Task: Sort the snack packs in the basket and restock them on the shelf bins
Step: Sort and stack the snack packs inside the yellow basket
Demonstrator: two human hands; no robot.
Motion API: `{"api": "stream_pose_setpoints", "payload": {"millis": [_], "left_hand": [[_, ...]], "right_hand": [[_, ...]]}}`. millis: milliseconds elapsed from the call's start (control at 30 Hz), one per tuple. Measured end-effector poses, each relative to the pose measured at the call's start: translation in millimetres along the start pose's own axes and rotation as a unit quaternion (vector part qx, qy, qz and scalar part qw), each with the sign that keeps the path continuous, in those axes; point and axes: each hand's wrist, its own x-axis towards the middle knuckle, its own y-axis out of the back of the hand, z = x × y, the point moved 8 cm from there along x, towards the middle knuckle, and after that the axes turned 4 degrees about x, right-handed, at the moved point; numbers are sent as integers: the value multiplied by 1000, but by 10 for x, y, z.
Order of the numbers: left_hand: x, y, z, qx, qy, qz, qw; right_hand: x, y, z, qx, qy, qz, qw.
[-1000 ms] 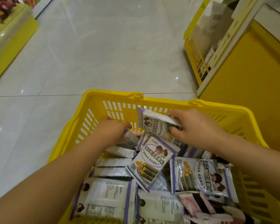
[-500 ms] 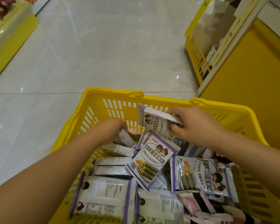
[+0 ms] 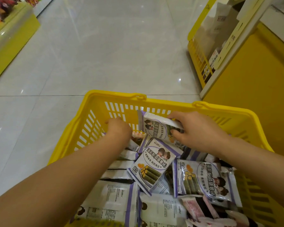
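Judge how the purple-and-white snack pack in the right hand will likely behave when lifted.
Probably light: the right hand pinches the snack pack with thumb and fingers. Likely slippery: its film looks glossy. Perhaps crushable; it looks puffed.

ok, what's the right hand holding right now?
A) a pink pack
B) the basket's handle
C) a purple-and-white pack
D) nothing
C: the right hand pinches a purple-and-white pack by its edge, thumb on its printed face and fingers along the top, lifted above the pile near the far wall of the yellow basket.
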Motion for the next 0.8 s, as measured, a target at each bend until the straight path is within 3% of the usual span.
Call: {"api": "stream_pose_setpoints", "payload": {"millis": [133,300,433,567,700,800], "left_hand": [[124,-137,192,-46,-23,-63,997],[46,-199,-94,-185,-77,66,978],[-26,-332,-82,-311,-134,22,941],[-17,-489,64,-200,-118,-73,970],[-30,-408,197,-203,-123,32,971],[-98,-540,261,-197,-123,39,972]], "right_hand": [[6,8,16,10,2,0,1000],[1,7,71,7,1,9,1000],[-1,-5,85,2,-2,5,1000],[2,9,57,10,1,5,1000],[-9,-33,50,11,0,-5,1000],[-6,-67,39,5,3,-10,1000]]}}
